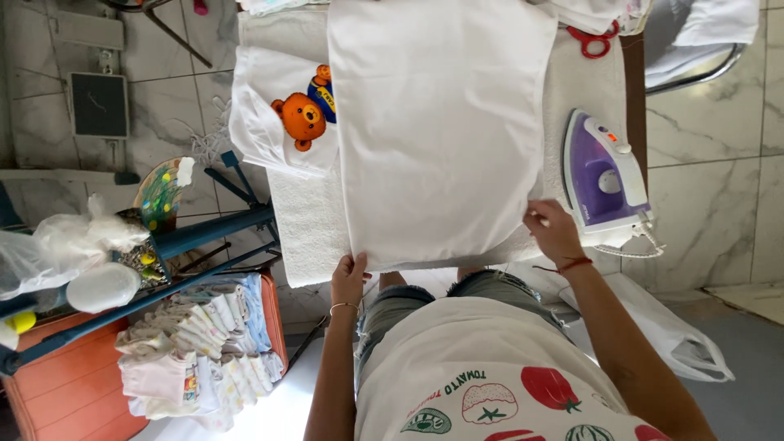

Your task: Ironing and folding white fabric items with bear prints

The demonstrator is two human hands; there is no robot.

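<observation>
A plain white cloth (441, 122) lies flat on the towel-covered ironing board (306, 220). My left hand (349, 278) pinches the cloth's near left corner at the board's front edge. My right hand (553, 231) grips the cloth's near right edge, close to a purple and white iron (603, 173) resting on the board's right side. A white garment with an orange bear print (286, 114) hangs over the board's left edge.
Red-handled scissors (591, 39) lie at the board's far right. An orange crate (73, 384) with stacked folded baby clothes (204, 347) sits lower left beside a blue rack (196, 237). A white plastic bag (670, 335) lies on the floor at right.
</observation>
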